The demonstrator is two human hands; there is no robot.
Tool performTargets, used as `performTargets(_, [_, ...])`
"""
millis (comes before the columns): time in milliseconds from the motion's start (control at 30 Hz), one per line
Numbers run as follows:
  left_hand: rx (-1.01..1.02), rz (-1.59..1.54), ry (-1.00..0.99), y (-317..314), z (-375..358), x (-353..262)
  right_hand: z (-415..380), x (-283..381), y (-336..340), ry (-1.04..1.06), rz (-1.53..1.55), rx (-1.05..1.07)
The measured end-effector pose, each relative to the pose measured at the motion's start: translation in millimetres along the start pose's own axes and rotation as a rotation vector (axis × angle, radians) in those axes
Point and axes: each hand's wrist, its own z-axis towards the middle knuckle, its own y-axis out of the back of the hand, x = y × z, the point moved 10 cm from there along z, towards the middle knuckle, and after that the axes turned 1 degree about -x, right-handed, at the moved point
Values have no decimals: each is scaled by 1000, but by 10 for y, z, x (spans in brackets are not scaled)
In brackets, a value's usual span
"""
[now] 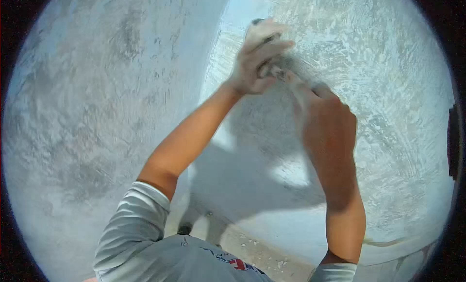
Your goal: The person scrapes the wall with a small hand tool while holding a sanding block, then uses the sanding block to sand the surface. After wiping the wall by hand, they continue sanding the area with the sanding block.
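My left hand [259,58] is up close to the plastered wall [369,53], coated in pale dust, with its fingers stretched out and apart. A small dark patch shows just above its fingers. My right hand [327,114] is closed, its back toward me, and its fingertips reach to the left palm. Between the two hands is a small grey, crumbly-looking lump [275,72]. What the right fingers grip cannot be made out. Both hands cast a shadow on the wall.
Another rough, plastered wall [97,97] meets this one at a corner on the left. Below, the floor [257,250] is strewn with small pale bits. A dark shoe [185,228] shows near my shirt. At the far right edge stands a dark upright shape [453,141].
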Motion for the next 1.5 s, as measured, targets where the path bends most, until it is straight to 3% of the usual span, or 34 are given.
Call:
performTargets(133, [-3, -13, -33, -428, 60, -404, -420, -327, 294, -36, 3, -142])
performTargets(233, [-40, -38, -17, -581, 48, -517, -528, -489, 241, -75, -62, 63])
performTargets(367, [-107, -18, -21, -441, 80, -502, -476, -383, 282, 24, -56, -146])
performTargets(667, [-101, -9, -22, 186, -92, 186, 143, 224, -2, 58, -56, -107])
performTargets(767, [24, 3, 69, 369, -410, 735, 362, 424, -64, 126, 57, -93])
performTargets(833, [-8, 32, 0, 475, -274, 717, 507, 476, -146, 139, 92, -114])
performTargets(967, [-25, 16, 67, 580, -56, 428, 483, 584, -69, 119, 47, -184])
performTargets(1033, [0, 138, -39, 509, -30, 385, 437, 445, -149, 87, 39, -88])
performTargets(1167, [13, 22, 18, 196, -44, 140, 149, 131, -131, 4, 29, 25])
performTargets(1267, [-4, -1, 104, -178, -84, -117, -195, -167, 49, -73, 12, -67])
performTargets(1500, [35, 99, 9, -669, -11, -578, -651, -594, 183, -92, 11, -53])
